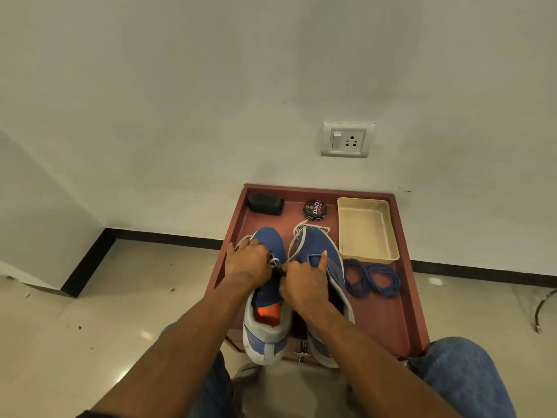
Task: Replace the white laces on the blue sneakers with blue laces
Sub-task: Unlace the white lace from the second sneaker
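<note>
Two sneakers (268, 245), seemingly two blue lace coils (372, 277), one tray (366, 230), one tin (315, 209).

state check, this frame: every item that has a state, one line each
left sneaker: on table, white lace partly undone
right sneaker: on table, white lace loose at the toe
left hand: rests on left sneaker's toe, fingers curled
right hand: pinches the white lace on the left sneaker
blue laces: coiled, untouched, right of the sneakers
beige tray: empty
polish tin: lid on
</note>
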